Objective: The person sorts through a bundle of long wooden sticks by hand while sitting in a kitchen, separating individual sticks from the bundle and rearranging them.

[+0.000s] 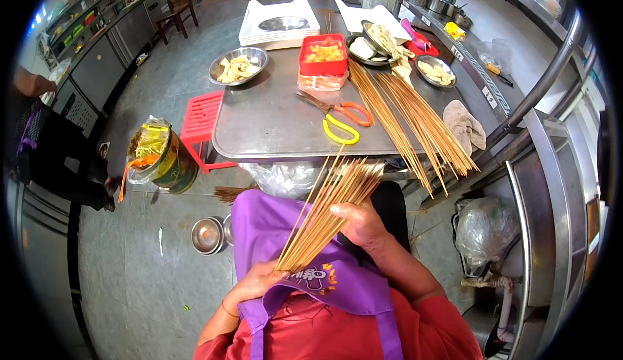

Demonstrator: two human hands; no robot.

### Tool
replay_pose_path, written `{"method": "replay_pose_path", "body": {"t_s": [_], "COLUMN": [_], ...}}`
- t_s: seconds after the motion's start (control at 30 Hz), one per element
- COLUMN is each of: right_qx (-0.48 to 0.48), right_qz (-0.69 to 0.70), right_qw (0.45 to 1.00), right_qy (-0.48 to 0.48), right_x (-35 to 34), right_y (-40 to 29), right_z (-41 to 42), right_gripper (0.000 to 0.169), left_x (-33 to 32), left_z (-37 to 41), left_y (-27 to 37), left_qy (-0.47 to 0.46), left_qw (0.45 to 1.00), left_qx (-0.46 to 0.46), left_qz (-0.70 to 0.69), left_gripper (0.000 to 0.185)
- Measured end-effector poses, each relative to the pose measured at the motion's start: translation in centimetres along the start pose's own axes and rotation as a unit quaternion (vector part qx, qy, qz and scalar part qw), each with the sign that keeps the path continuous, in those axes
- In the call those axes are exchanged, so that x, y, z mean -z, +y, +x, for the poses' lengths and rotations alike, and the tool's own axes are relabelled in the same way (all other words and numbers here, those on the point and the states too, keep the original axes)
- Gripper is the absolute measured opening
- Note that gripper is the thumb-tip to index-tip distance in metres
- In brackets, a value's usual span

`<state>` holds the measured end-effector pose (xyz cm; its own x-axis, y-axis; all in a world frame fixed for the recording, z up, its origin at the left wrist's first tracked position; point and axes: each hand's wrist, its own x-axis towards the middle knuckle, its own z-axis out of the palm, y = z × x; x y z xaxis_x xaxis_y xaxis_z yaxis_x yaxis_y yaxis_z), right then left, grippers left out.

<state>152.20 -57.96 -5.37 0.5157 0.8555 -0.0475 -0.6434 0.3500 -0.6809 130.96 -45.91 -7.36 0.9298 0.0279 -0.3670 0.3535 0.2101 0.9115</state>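
A thick bundle of thin wooden skewers [323,216] slants across my lap over a purple apron [263,219]. My left hand [260,279] closes around its lower end, and my right hand [360,221] grips it near the upper end, thumb on top. Two or so sticks poke out beyond the others. On the metal table [263,126] before me lie scissors [336,111] with one orange and one yellow handle. More skewers [423,121] are spread in loose piles at the table's right, their ends jutting past the front edge.
A red basket [322,68] of orange slices, a steel bowl [238,66] of pale pieces, white trays [280,24] and a cloth [464,125] occupy the table. A red stool [202,126] and lined bin [163,155] stand left. Metal bowls [208,236] sit on the floor. Another person [53,136] is at far left.
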Motion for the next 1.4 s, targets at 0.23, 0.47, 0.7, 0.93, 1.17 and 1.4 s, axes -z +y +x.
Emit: {"method": "replay_pose_path", "body": {"t_s": [0.23,0.47,0.7,0.93,1.17,1.4], "right_qx": [-0.052,-0.067,-0.078,-0.096,-0.131,-0.170], "right_qz": [-0.027,0.070,0.086,0.054,0.023,0.048], "right_qw": [0.997,0.983,0.976,0.981,0.987,0.975], "right_qy": [-0.040,-0.157,-0.186,-0.162,-0.093,-0.137], "right_x": [1.4,1.2,-0.7,-3.3,-5.8,-8.3], "right_y": [0.5,0.6,0.7,1.2,1.9,3.5], "right_z": [0.4,1.0,2.1,4.2,6.2,8.1], "right_gripper": [0.050,0.052,0.046,0.039,0.035,0.032], "left_x": [-0.4,0.4,1.5,2.3,2.8,5.5], "left_z": [-0.2,0.1,-0.1,-0.8,-1.1,-3.4], "left_y": [-0.6,-0.9,-1.3,-2.8,-4.2,-3.9], "left_qy": [-0.017,-0.049,-0.053,-0.038,-0.002,0.011], "left_qw": [0.999,0.997,0.995,0.982,0.976,0.962], "left_qx": [-0.033,-0.055,-0.001,-0.016,-0.025,-0.026], "left_qz": [0.002,0.031,-0.089,-0.185,-0.216,-0.271], "left_gripper": [0.048,0.042,0.042,0.041,0.045,0.044]}}
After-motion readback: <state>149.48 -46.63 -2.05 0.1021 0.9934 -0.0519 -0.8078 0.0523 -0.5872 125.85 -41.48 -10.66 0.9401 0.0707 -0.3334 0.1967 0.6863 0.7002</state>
